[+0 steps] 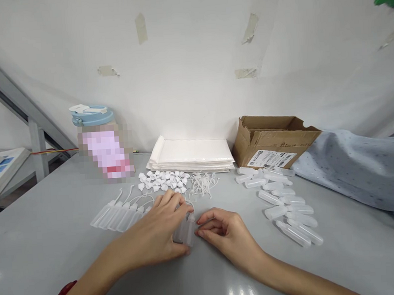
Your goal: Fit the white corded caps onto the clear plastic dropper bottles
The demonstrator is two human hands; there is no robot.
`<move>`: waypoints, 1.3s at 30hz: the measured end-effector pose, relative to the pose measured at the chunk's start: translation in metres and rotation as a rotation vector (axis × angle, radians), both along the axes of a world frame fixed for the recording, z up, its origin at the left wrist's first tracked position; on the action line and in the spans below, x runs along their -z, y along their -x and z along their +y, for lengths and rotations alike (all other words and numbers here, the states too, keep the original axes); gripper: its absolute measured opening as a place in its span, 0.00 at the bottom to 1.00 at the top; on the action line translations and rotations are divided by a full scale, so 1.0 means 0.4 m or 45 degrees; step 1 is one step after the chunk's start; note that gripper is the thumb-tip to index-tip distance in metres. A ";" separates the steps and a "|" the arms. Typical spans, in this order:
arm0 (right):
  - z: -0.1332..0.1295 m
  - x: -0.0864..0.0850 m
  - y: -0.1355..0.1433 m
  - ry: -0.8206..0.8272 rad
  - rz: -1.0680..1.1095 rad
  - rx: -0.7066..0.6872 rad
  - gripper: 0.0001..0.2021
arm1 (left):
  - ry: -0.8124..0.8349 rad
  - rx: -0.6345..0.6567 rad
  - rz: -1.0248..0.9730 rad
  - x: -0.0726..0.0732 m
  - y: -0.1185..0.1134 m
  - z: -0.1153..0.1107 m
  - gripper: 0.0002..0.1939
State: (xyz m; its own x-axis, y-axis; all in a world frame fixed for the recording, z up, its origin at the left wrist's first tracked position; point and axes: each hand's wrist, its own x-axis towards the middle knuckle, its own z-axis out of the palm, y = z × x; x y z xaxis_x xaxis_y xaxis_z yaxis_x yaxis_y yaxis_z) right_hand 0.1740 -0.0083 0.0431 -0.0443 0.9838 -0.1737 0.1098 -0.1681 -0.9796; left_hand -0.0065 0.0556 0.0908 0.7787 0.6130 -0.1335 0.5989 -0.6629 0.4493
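Clearly, in the head view the work centres on the near middle of a grey table (56, 245), where small translucent bottles (189, 232) lie side by side beneath the left hand (158, 232). That hand arches wide over them, fingertips close to the neck end on the far side and thumb by the base on the near side; how firmly it grips, I cannot tell. Just to the right, the right hand (227, 234) has its thumb and forefinger curled toward each other, a narrow gap between the tips. To the left of the left hand, a row of bottles with cords (112, 217) slants across the table. Beyond the hands lie a cluster of white caps (164, 181) and, right of it, a tangle of cords (204, 185). Loose bottles (296, 233) scatter on the right. Farther back stand a stack of white envelopes (195, 152) and an open cardboard box (266, 141), with a blue-grey cloth (355, 173) to its right.
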 end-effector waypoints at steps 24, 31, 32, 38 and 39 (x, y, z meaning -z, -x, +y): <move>0.010 -0.031 -0.018 -0.078 -0.113 0.043 0.05 | -0.120 -0.109 -0.204 0.007 0.010 0.030 0.16; 0.026 -0.084 -0.118 -0.324 -0.481 0.104 0.04 | -0.312 -0.230 -0.309 0.013 0.012 0.067 0.11; 0.023 -0.090 -0.142 -0.365 -0.594 0.130 0.05 | -0.319 -0.233 -0.308 0.013 0.010 0.071 0.11; -0.029 -0.092 -0.287 -0.362 -1.261 0.012 0.08 | -0.347 -0.173 -0.263 -0.003 -0.021 0.079 0.11; -0.038 -0.090 -0.304 -0.356 -1.325 -0.021 0.10 | -0.346 -0.175 -0.257 -0.006 -0.030 0.079 0.12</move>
State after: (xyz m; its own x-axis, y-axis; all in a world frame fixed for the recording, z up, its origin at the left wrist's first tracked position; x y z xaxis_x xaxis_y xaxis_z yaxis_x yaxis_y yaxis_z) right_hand 0.2957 -0.0236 0.0791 -0.0178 0.9951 0.0971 0.9115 0.0560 -0.4075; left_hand 0.0055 0.0872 0.0933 0.6808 0.7057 0.1962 0.6079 -0.6938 0.3861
